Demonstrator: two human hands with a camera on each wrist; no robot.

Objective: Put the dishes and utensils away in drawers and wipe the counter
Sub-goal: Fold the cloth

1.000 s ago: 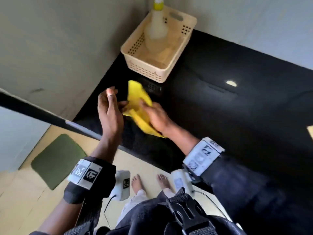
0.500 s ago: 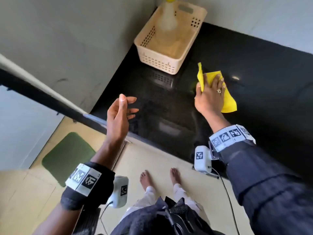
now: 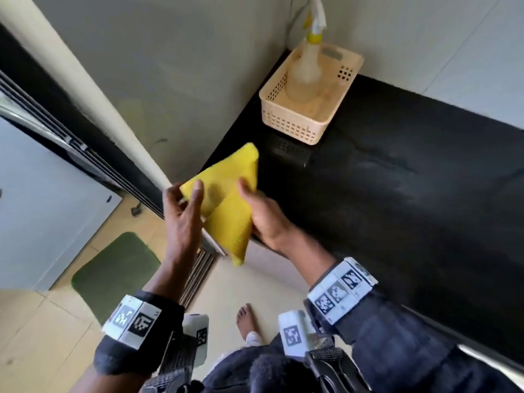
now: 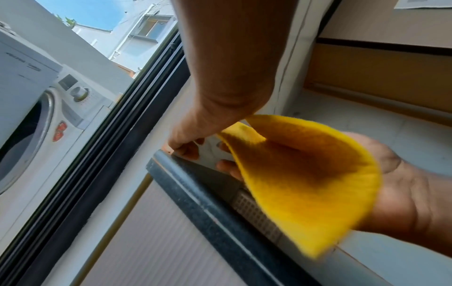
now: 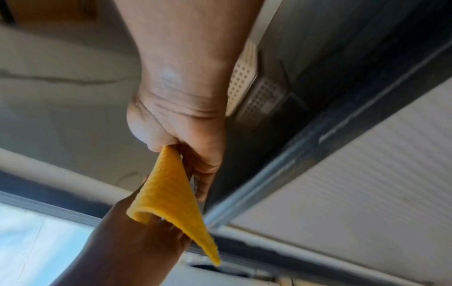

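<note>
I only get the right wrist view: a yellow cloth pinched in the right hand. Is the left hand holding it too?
Observer: Yes. In the head view the left hand has its thumb on top of the yellow cloth, beside the right hand.
Operator: Is it flat on the counter?
Observer: No, it is folded and lifted over the counter's left end.
Operator: What's in the basket?
Observer: A spray bottle stands in it.

Grey walls (image 3: 175, 80); beige floor tiles (image 3: 37, 336) — green mat (image 3: 116, 273).

Bright daylight, motion-blurred wrist views
</note>
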